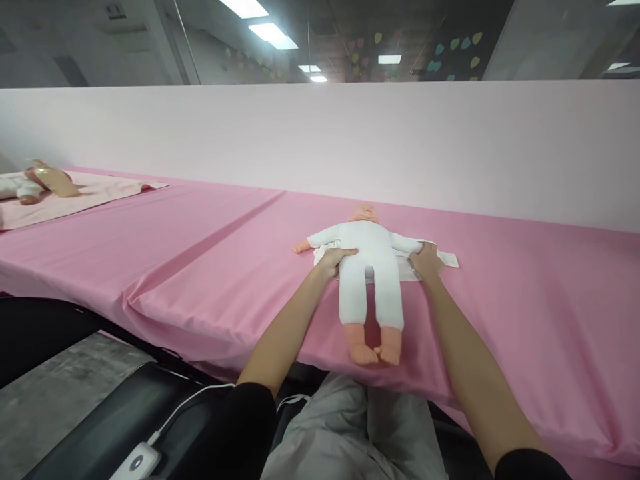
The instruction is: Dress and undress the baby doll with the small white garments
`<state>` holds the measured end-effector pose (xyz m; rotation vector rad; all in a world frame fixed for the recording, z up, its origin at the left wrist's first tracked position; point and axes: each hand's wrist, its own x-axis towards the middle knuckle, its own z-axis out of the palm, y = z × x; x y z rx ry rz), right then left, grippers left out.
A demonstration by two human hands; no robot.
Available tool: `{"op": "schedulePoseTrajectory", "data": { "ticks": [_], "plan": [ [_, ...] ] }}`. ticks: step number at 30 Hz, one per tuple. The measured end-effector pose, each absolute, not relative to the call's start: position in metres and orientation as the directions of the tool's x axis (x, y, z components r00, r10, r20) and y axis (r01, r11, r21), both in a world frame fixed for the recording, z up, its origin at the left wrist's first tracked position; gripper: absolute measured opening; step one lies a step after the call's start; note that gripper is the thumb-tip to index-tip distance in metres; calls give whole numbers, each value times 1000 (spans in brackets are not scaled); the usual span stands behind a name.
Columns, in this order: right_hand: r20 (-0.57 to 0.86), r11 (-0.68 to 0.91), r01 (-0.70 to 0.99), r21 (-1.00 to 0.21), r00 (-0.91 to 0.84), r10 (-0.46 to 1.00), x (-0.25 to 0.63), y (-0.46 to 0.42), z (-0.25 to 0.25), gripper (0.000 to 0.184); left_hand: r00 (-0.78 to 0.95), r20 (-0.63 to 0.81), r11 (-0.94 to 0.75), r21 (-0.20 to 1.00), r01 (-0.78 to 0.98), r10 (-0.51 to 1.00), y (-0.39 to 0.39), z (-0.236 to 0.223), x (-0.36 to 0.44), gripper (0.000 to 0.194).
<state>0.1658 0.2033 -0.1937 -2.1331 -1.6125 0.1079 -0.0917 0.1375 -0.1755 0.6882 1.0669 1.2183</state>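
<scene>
A baby doll (pixel 369 245) with a white cloth body lies on its back, its bare feet pointing towards me. Under its waist is spread a white diaper (pixel 407 270), with a side tab sticking out to the right and a ruffled edge showing at the left. My left hand (pixel 332 261) holds the doll at its left-side hip, thumb lying across the front; the other fingers are mostly hidden. Beside the doll's arm on the right, my right hand (pixel 427 261) is closed on the diaper's side. The part of the diaper beneath the doll is out of sight.
A pink sheet (pixel 210 247) covers the long table against a white wall (pixel 320 140). Another doll (pixel 50 180) lies on a pale pink cloth (pixel 110 193) at far left. A white device with a cable (pixel 137 461) rests on a black seat (pixel 115 420) below.
</scene>
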Motion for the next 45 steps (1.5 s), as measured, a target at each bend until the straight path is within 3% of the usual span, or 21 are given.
{"op": "schedulePoseTrajectory", "data": {
  "ticks": [18, 23, 27, 32, 37, 42, 45],
  "plan": [
    [134, -228, 906, -356, 290, 947, 172, 204, -193, 51, 33, -176, 176, 910, -375, 984, 125, -162, -128, 36],
    [104, -220, 882, -416, 287, 952, 178, 205, -189, 50, 24, -181, 176, 908, -379, 983, 122, -167, -126, 41],
    [72, -157, 831, -534, 230, 971, 190, 210, -188, 43, 41, -161, 163, 895, -416, 986, 122, -174, -125, 37],
    [115, -90, 751, -654, 217, 969, 201, 216, -198, 44, 56, -141, 152, 890, -431, 988, 123, -177, -127, 37],
    [196, -93, 671, -735, 343, 919, 208, 221, -205, 46, 49, -136, 144, 901, -409, 989, 122, -176, -124, 40],
    [170, -179, 741, -647, 369, 914, 201, 216, -195, 31, -3, -128, 119, 929, -350, 992, 123, -176, -120, 39],
    [306, -209, 765, -609, 470, 828, 185, 208, -187, 33, -29, -130, 115, 945, -305, 991, 124, -177, -118, 41]
  ]
}}
